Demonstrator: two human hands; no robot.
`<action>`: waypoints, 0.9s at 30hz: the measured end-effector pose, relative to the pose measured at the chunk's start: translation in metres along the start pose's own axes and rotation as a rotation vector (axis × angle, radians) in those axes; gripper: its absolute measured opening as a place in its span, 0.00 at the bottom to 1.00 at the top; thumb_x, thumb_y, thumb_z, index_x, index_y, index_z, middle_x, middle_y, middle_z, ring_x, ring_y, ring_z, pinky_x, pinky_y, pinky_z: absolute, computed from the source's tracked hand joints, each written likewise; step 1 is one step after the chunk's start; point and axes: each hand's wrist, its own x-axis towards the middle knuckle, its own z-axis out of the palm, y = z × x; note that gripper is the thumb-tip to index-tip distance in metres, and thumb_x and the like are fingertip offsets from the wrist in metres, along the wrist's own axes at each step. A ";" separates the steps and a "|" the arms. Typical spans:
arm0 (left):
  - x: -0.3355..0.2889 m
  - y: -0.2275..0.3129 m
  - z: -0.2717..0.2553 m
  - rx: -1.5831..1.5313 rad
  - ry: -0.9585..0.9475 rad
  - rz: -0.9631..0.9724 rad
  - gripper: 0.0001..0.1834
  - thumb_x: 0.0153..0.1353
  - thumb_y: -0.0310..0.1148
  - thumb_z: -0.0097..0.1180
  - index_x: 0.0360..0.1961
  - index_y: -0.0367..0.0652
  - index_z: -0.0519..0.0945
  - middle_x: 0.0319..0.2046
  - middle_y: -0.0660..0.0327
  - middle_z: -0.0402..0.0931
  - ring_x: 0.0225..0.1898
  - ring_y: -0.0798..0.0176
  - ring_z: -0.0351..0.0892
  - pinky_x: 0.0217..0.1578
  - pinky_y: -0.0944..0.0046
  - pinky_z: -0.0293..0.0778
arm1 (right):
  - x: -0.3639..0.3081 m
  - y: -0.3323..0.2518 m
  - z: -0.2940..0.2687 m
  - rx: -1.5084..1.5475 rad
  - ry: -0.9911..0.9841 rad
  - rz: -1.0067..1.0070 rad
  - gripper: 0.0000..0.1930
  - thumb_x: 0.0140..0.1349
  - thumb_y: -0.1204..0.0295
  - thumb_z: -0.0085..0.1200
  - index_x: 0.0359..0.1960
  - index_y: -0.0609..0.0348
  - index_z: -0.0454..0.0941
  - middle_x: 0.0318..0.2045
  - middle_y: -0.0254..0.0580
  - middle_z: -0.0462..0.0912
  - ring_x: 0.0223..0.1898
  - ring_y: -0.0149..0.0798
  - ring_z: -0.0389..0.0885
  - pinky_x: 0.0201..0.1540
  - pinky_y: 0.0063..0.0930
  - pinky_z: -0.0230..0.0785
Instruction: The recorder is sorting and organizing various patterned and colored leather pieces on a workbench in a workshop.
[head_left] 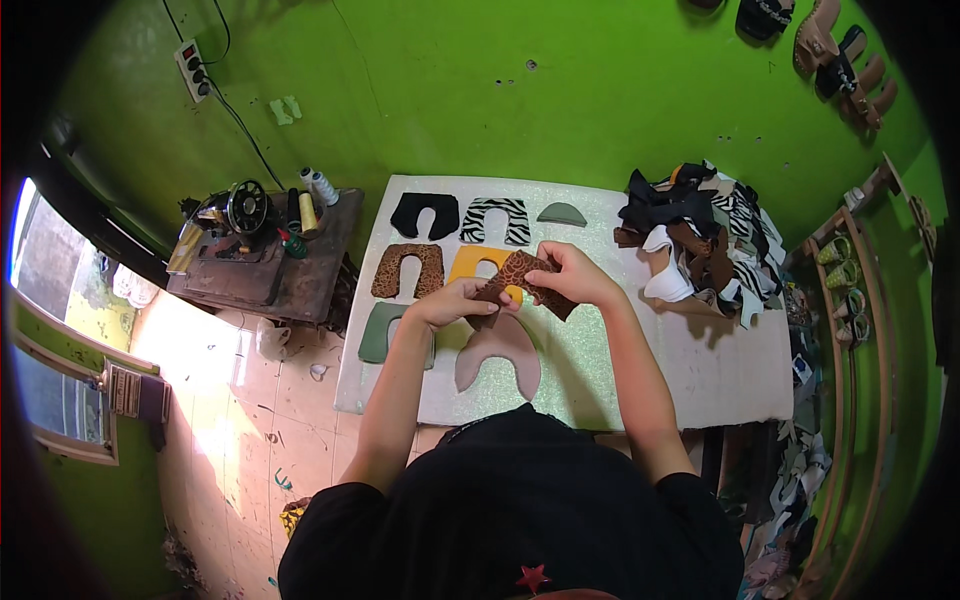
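Between both hands, raised over the table, I hold a brown patterned shoe-upper piece [520,270]. My left hand [458,302] pinches its lower left end, while my right hand [572,275] grips its right side. Below it lies a yellow U-shaped piece [464,264], partly hidden by the held piece. A beige arched piece [498,350] is nearest me, and a grey-green one [380,335] sits partly behind my left forearm. Farther back are a leopard-print piece [392,262], a black piece [407,217], a zebra-print piece [485,212] and a grey-green half-round piece [563,213].
The pale table [700,370] bears a heap of mixed scraps [690,235] at its right. A sewing machine [235,208] with thread spools [318,186] stands on a dark stand at left. Sandals [850,70] hang on the green wall; a wooden rack [868,400] holds shoes at right.
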 end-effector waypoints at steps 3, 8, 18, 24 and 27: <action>-0.004 -0.011 -0.004 -0.031 0.048 -0.024 0.19 0.54 0.26 0.50 0.48 0.33 0.67 0.43 0.56 0.74 0.45 0.66 0.72 0.48 0.67 0.66 | 0.002 -0.001 0.003 -0.041 0.001 -0.020 0.12 0.50 0.70 0.57 0.21 0.59 0.65 0.17 0.29 0.68 0.20 0.23 0.63 0.22 0.20 0.57; -0.005 -0.030 0.003 -0.666 -0.025 0.215 0.24 0.54 0.23 0.47 0.52 0.29 0.59 0.46 0.50 0.69 0.48 0.59 0.71 0.51 0.62 0.65 | -0.001 0.002 0.003 0.097 0.069 0.066 0.10 0.52 0.71 0.55 0.24 0.60 0.65 0.18 0.33 0.72 0.20 0.24 0.70 0.22 0.19 0.63; -0.012 -0.078 -0.011 -0.667 0.309 0.158 0.15 0.58 0.27 0.46 0.48 0.37 0.67 0.41 0.55 0.73 0.43 0.61 0.74 0.46 0.64 0.70 | 0.012 0.026 0.032 0.125 0.221 0.176 0.09 0.57 0.72 0.50 0.33 0.64 0.66 0.22 0.44 0.78 0.22 0.31 0.78 0.22 0.22 0.68; -0.029 -0.077 -0.042 -0.638 0.625 0.061 0.14 0.59 0.29 0.46 0.46 0.35 0.67 0.38 0.56 0.74 0.36 0.64 0.75 0.39 0.66 0.73 | 0.068 0.071 0.067 0.039 0.356 0.042 0.10 0.56 0.72 0.49 0.37 0.64 0.67 0.19 0.40 0.75 0.21 0.30 0.73 0.25 0.23 0.65; -0.041 -0.080 -0.056 -0.624 0.699 0.018 0.13 0.59 0.28 0.47 0.43 0.32 0.69 0.35 0.56 0.74 0.34 0.64 0.76 0.35 0.67 0.73 | 0.098 0.072 0.080 0.036 0.305 0.039 0.10 0.54 0.73 0.48 0.37 0.63 0.68 0.18 0.38 0.74 0.20 0.30 0.71 0.26 0.24 0.64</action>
